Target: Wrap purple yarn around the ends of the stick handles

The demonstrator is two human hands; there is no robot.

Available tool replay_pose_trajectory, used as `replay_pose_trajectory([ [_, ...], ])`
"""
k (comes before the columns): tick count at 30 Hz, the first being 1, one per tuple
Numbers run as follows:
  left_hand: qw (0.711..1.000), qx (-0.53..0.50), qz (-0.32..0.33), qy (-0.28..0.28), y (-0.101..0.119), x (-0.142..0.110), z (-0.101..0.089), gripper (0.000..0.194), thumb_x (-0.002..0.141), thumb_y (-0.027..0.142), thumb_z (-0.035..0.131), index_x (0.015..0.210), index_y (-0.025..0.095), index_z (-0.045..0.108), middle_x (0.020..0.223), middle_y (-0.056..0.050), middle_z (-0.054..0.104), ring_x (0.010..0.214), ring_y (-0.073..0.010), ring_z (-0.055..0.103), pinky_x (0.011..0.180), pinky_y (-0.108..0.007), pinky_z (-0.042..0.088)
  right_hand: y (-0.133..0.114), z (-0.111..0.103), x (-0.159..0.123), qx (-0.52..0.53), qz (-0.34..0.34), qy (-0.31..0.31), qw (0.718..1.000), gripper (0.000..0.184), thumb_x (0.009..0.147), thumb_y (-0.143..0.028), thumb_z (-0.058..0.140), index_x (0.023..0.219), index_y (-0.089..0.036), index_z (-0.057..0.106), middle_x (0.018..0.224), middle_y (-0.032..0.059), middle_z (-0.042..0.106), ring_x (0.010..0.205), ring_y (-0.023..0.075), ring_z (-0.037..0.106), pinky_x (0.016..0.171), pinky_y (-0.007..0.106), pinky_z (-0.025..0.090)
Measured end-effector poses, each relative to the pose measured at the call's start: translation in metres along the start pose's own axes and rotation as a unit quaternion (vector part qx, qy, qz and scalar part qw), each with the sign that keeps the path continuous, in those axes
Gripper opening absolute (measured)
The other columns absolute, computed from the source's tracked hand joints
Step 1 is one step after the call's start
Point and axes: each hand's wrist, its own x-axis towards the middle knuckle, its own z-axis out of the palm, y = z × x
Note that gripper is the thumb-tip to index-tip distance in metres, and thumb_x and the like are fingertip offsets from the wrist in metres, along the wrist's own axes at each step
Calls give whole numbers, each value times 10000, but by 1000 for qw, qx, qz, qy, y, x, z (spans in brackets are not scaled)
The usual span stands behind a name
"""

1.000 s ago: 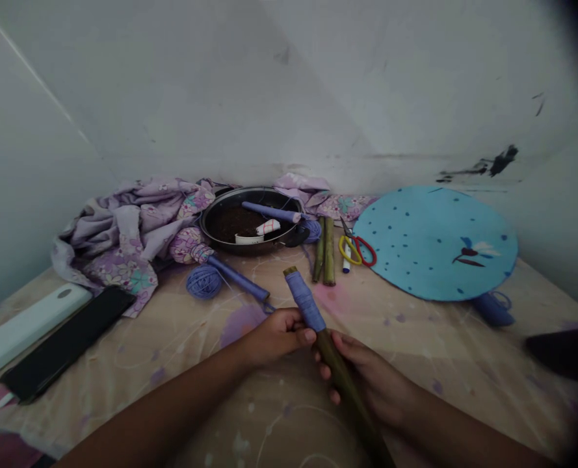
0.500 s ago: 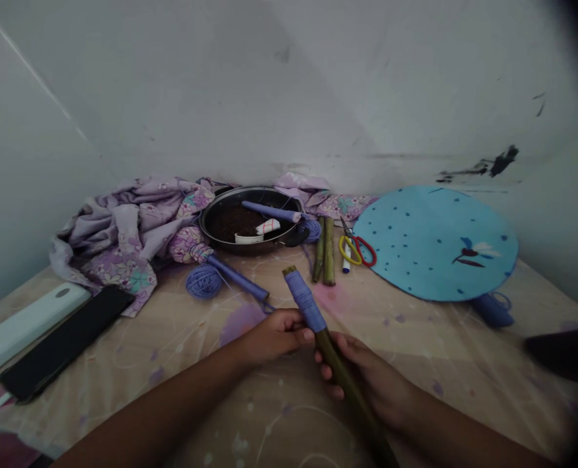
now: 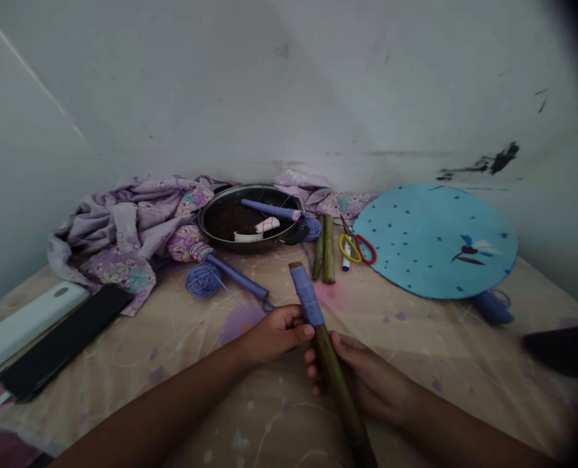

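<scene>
A green bamboo stick (image 3: 335,370) slants up from the bottom edge. Purple yarn is wound round its upper part in a tight wrap (image 3: 307,296), and the bare tip shows above. My right hand (image 3: 367,374) grips the stick below the wrap, its fingers curled behind. Beside the wrap's lower end, my left hand (image 3: 283,335) is closed in a pinch, thumb against the fingers. A thin purple strand runs from a yarn ball (image 3: 203,280) toward this hand; the bit inside the pinch is barely visible. Near the ball lies a purple-wrapped stick with a floral cloth head (image 3: 237,276).
A dark pan (image 3: 249,246) holds another wrapped stick. Right of it lie bamboo pieces (image 3: 328,250), scissors (image 3: 356,247), a marker (image 3: 346,259) and a round blue mat (image 3: 430,244). At left are floral cloth (image 3: 123,227), a black phone (image 3: 67,341) and a white device (image 3: 30,325).
The bamboo stick has turned to a steeper angle, its lower end shifting left. The right hand's fingers have moved slightly along with it. My left hand stays nearly in place.
</scene>
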Motion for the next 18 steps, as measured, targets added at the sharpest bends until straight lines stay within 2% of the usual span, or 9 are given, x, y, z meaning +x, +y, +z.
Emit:
replay_pose_trajectory([
  [5,1000,-19,8,-2,-1,1,0,410,707,444,713,874,123,522,575,24,550,489,-72,498,487,-186,359,-1,2,0,-26,-2,1,1000,267,869,-373,586,984,-140,648,954,108,662,795,178,638,703,351,532],
  [8,999,-34,8,-1,0,2,0,435,682,450,729,874,127,510,639,-3,602,510,-96,559,501,-201,409,-2,3,-1,-57,-29,-2,998,333,765,-380,709,990,-146,637,892,71,631,780,164,601,680,325,532],
  [11,999,-37,9,18,1,3,1,463,653,442,753,884,121,513,704,-31,643,577,-118,611,545,-208,442,-2,4,-2,-72,-34,3,997,368,672,-302,797,967,-157,630,773,15,591,709,130,570,668,290,524],
  [18,999,-32,-1,-14,3,1,2,442,683,483,714,836,134,491,601,-13,610,505,-112,572,497,-209,409,0,3,-2,-47,-14,1,999,237,804,-307,682,962,-135,646,844,73,659,735,161,643,715,326,512],
])
